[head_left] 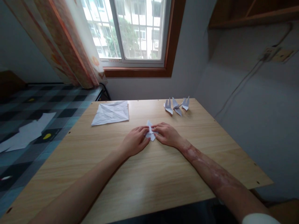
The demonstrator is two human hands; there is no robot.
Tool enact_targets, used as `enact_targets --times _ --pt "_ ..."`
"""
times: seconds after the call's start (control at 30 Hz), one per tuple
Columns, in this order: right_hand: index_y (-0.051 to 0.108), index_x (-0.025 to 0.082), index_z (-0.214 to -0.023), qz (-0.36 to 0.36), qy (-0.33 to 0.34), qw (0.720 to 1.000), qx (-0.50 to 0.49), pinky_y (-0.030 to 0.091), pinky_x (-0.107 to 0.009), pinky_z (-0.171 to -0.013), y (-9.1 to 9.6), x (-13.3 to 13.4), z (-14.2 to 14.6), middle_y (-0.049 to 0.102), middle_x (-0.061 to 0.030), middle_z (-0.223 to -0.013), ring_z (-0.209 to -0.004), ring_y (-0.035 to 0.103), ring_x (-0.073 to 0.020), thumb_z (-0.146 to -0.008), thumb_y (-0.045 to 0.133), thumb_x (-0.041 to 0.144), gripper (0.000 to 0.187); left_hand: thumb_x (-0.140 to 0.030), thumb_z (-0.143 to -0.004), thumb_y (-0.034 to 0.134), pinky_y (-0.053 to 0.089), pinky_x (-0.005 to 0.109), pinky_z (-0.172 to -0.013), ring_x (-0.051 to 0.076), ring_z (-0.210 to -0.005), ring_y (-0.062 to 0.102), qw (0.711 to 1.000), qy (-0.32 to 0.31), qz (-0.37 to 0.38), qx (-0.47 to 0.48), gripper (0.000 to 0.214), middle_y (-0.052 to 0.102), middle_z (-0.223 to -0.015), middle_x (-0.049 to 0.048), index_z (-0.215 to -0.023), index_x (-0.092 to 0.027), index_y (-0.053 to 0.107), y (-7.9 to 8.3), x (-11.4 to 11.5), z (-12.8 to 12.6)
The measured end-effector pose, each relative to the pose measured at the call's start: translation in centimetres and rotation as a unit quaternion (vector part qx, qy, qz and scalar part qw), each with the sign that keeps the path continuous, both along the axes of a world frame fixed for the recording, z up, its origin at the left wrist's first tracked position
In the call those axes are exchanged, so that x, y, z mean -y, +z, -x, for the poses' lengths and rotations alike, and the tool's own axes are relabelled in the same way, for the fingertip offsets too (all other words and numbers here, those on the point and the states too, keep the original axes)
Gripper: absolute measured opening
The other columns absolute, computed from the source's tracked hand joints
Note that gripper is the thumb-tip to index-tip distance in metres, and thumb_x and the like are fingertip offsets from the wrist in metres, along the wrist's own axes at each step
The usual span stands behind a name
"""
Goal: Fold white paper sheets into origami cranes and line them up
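A small piece of folded white paper (152,136), with a pointed top and bottom, lies on the wooden table (161,180) between my hands. My left hand (135,141) has its fingers closed on the left side of the paper, thumb near the lower edge. From the other side, my right hand (167,134) grips the paper's right part, fingertips close to those of the left. Fingers cover both side edges of the fold.
Three folded paper cranes (177,107) stand at the table's back right. A creased white paper sheet (111,112) lies at the back left. Loose white paper (30,132) rests on the checked bed (77,95) to the left. Beyond the table are a window (140,34) and a curtain (67,40).
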State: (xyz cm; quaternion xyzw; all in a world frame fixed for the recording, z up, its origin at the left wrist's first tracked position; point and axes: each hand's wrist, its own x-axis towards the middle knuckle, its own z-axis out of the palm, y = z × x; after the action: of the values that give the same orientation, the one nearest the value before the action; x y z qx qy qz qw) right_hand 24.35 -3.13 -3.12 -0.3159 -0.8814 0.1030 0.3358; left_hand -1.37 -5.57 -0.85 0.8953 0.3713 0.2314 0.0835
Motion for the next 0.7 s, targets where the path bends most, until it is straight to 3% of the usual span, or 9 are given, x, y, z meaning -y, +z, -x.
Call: enact_targets --times 0.7 --pt "0.079 0.022 -0.112 -0.014 -0.009 1.0 0.008 0.058 -0.046 -0.11 -0.4 -0.92 -0.07 0.081 -0.0087 -0.13 -0.12 0.073 -0.0271 -0.098 0.075 0.018 0.015 -0.034 -0.107 0.057 0.056 0.052 -0.116 0.033 -0.133 0.069 1.0 0.0 -0.012 -0.008 0.027 0.072 -0.144 0.0123 -0.13 -0.024 0.066 0.05 -0.29 -0.29"
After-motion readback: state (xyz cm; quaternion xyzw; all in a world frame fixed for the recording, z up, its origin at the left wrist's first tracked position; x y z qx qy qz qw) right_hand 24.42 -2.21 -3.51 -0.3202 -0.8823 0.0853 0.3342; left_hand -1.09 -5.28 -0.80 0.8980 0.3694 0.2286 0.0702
